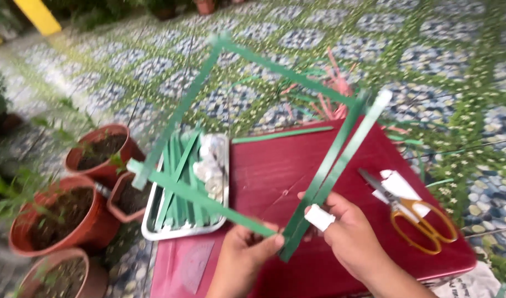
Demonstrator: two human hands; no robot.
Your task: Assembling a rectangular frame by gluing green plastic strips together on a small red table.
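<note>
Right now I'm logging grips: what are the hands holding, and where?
Both hands hold a green strip frame at its near corner: left hand on the bottom strip's end, right hand on the side strips.

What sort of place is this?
Probably an outdoor patio or garden: pebble-patterned paving, potted plants, and a red table with green strips and scissors.

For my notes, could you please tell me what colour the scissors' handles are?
Orange, seen in the head view: the scissors lie on the red table.
</note>
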